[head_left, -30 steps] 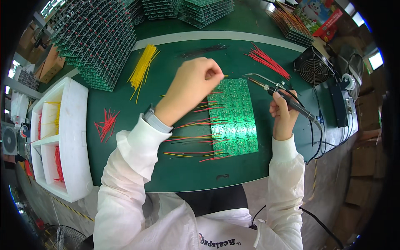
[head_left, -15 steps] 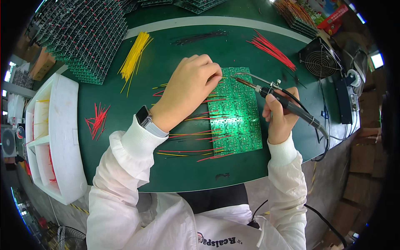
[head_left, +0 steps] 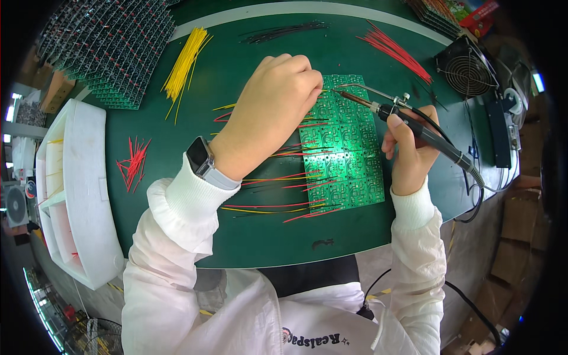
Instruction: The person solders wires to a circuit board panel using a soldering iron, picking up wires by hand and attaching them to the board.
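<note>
Two-handed, apparently soldering at circuit-board panel [head_left: 348, 142] toward near edge of bench [head_left: 272, 242]. Pinching yellow wire [head_left: 325, 90] in left hand [head_left: 283, 89], gripping soldering iron [head_left: 436, 141] in right hand [head_left: 412, 148]. Likely calls next for steadying wire against panel.

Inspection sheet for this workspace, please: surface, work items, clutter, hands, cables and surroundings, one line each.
Surface: green tabletop, small dark patch near front edge.
Work items: green circuit-board panel, loose-ended wires across its left edge; soldering iron, tip at the panel's upper part, contact unclear.
Clutter: yellow wire bundle, black wire bundle, red wire bundle; short red wires at left.
Hands: left hand pinches a yellow wire; right hand grips the soldering iron.
Cables: soldering-iron cable at right; black cable lower right.
Surroundings: stacked circuit boards, white foam box, black fan, cardboard boxes.
</note>
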The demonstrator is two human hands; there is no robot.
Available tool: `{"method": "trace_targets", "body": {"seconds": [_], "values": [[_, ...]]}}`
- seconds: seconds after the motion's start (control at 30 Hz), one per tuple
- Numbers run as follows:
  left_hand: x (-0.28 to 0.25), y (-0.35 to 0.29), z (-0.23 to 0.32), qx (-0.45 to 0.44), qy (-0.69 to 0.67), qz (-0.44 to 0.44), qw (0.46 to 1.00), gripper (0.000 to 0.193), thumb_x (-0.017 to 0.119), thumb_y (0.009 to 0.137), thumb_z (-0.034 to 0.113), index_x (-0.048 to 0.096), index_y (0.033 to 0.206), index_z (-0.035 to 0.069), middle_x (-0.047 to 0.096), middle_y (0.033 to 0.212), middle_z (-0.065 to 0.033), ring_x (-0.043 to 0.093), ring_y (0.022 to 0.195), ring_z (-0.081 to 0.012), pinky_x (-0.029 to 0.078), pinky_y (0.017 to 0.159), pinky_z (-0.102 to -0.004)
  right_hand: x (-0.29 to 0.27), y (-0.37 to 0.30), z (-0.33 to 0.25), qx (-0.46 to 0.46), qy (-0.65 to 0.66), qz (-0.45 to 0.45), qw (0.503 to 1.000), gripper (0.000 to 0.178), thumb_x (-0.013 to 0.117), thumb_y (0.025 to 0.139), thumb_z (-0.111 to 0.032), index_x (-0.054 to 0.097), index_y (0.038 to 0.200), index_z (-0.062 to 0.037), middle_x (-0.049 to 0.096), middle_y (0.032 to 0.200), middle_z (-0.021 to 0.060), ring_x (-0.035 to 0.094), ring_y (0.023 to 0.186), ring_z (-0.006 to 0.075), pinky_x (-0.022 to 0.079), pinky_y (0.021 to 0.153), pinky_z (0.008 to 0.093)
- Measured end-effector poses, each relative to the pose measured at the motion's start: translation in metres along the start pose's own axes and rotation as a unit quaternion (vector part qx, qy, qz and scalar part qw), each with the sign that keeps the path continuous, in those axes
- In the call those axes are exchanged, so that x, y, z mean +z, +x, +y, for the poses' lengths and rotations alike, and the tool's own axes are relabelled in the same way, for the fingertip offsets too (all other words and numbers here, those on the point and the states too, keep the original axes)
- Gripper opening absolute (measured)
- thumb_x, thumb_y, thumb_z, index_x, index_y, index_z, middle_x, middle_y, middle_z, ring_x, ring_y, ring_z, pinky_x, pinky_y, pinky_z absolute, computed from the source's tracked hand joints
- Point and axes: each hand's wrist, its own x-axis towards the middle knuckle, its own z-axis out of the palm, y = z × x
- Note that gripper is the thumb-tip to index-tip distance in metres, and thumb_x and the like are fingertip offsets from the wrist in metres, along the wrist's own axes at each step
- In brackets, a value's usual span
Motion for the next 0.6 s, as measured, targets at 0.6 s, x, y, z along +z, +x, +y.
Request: {"method": "trace_targets", "body": {"seconds": [0.6], "values": [[0.0014, 0.0007, 0.0023, 0.031, 0.064, -0.018, 0.997, 0.006, 0.073, 0.083, 0.006, 0.069, 0.085, 0.002, 0.063, 0.086, -0.0065, 0.059, 0.084, -0.0254, 0.048, 0.078, -0.0365, 0.0023, -0.0006, -0.0007, -0.004, -0.037, -0.005, 0.999, 0.025, 0.071, 0.090, -0.015, 0.048, 0.090, -0.0059, 0.054, 0.062, 0.0040, 0.052, 0.049, 0.0099, 0.037, 0.045, 0.0233]]}}
